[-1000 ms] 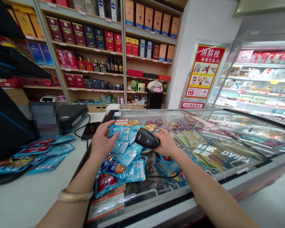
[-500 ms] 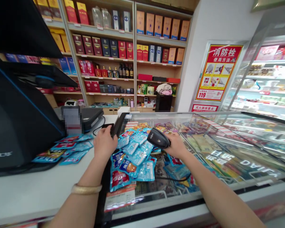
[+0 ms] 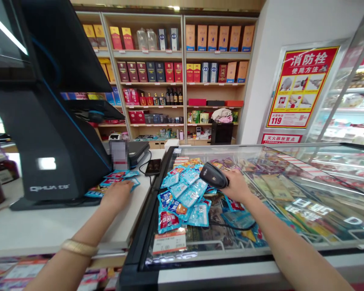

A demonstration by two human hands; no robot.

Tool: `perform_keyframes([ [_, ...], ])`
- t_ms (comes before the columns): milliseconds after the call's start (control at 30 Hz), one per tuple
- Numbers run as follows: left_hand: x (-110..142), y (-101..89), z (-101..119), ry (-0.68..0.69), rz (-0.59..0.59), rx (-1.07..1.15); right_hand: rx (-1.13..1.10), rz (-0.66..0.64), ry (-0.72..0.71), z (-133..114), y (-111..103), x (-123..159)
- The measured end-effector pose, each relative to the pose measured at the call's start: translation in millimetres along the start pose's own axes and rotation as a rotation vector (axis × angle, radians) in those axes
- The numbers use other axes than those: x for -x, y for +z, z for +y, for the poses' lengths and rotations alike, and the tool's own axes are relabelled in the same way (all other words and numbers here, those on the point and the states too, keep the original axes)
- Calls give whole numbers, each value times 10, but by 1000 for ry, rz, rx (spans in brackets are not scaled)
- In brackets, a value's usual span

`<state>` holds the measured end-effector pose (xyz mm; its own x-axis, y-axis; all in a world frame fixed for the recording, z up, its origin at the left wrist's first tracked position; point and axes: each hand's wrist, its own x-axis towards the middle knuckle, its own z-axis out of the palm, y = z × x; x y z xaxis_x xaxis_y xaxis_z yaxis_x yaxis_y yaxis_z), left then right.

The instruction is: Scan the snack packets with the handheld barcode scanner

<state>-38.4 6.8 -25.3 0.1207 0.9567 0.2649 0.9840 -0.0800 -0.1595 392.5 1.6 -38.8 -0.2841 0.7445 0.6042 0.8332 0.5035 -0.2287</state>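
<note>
The left hand reaches over to the desk and rests on a bunch of red and blue packets. Its fingers are partly hidden, so I can't tell how far apart they are or if they grip a packet. A gold bracelet sits on that arm. The packets lie at the foot of a big black till, and a flat black phone lies near them.

The right hand is curled tight around a black scanner. It holds the scanner up over the glass top of a freezer. Next to the scanner, a messy pile of shiny, mostly blue packets lies on the glass. A price card shows just below that pile.
</note>
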Motion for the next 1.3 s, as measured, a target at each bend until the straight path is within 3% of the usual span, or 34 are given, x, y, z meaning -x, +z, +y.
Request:
perform_keyframes([
  [400, 21, -268, 39, 7, 237, -32, -8, -2, -18, 13, 21, -2],
  [500, 47, -336, 130, -81, 334, 27, -8, -7, -16, 26, 31, -2],
  [633, -50, -380, 340, -241, 485, 357, 3, 4, -2, 28, 31, -2],
  [767, -273, -391, 738, -216, 596, 824, -11, 26, 0, 17, 13, -5],
  [833, -373, -373, 989, -197, 613, 957, -17, 34, -1, 8, 1, -7],
  [933, -458, -298, 1322, -197, 614, 1021, -27, 36, 7, -2, -17, -12],
  [1033, -467, -196, 1500, -159, 649, 1031, -32, 31, 19, -12, -38, -20],
  [1300, -409, -125, 1478, -104, 781, 907, 8, -62, -22, -125, -127, -48],
])
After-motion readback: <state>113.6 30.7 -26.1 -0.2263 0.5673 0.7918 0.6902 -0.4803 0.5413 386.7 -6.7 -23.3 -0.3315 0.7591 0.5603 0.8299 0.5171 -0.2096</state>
